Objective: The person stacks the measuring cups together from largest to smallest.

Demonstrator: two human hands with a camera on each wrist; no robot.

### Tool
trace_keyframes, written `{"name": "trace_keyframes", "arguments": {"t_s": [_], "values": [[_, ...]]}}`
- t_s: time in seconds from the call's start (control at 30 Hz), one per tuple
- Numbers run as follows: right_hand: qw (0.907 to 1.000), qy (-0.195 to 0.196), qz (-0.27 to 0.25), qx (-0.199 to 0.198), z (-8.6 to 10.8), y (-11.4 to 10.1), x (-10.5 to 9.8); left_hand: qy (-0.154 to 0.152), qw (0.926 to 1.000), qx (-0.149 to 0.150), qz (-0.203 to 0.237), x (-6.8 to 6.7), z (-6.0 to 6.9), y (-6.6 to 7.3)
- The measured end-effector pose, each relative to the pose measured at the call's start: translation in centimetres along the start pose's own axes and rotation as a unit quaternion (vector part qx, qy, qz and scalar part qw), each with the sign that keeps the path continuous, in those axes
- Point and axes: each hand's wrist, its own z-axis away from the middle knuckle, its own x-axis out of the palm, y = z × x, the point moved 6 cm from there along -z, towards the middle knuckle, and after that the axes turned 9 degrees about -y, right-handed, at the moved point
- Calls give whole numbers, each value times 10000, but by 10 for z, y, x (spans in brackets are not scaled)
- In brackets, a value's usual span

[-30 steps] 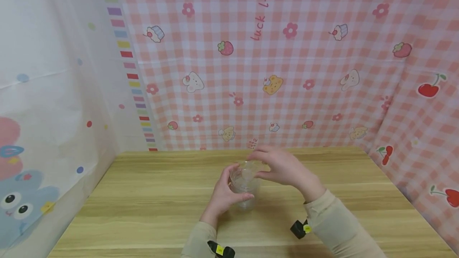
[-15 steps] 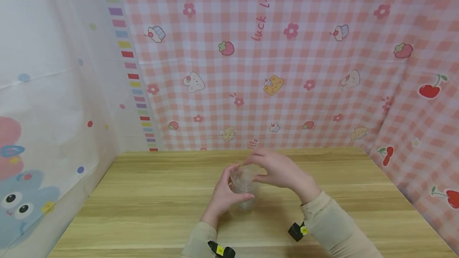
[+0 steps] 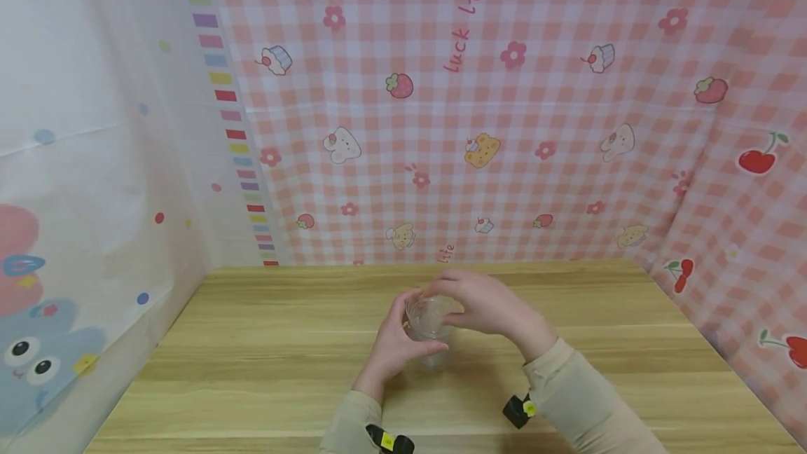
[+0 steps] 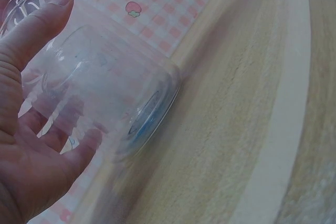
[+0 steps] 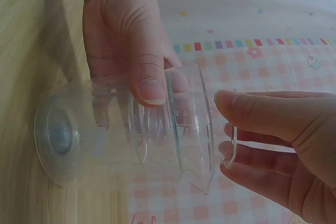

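A clear glass beaker (image 3: 412,317) stands on the wooden table, with smaller glass nested in it. My left hand (image 3: 394,347) holds its side, thumb toward me and fingers around the far side. In the right wrist view, several rims show within and above the outer beaker (image 5: 89,150), and graduation marks are visible near the top. My right hand (image 3: 488,305) pinches the rim of a small clear beaker (image 5: 231,148) at the mouth of the nested glass. Its body is hard to make out through the transparent walls. In the left wrist view, the beaker's base (image 4: 149,121) looks bluish.
The wood-grain table (image 3: 265,363) spreads around both hands. Behind it hangs a pink checked cloth (image 3: 378,188), and a white patterned cloth (image 3: 113,181) hangs on the left. Black wrist cameras (image 3: 518,410) sit on both sleeves.
My right hand has moved down and slightly left, lowering the small beaker into the nested glass. The left hand and the outer beaker have stayed in place.
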Motion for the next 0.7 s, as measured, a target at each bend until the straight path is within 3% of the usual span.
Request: {"name": "trace_keyframes", "arguments": {"t_s": [0.27,0.7], "values": [[9996,-254,7,98,-3,0,6,-9,10000,-3,-25,0,0,0],[9996,-261,-36,32,-6,-1,12,-7,10000,76,2,0,0,1]]}}
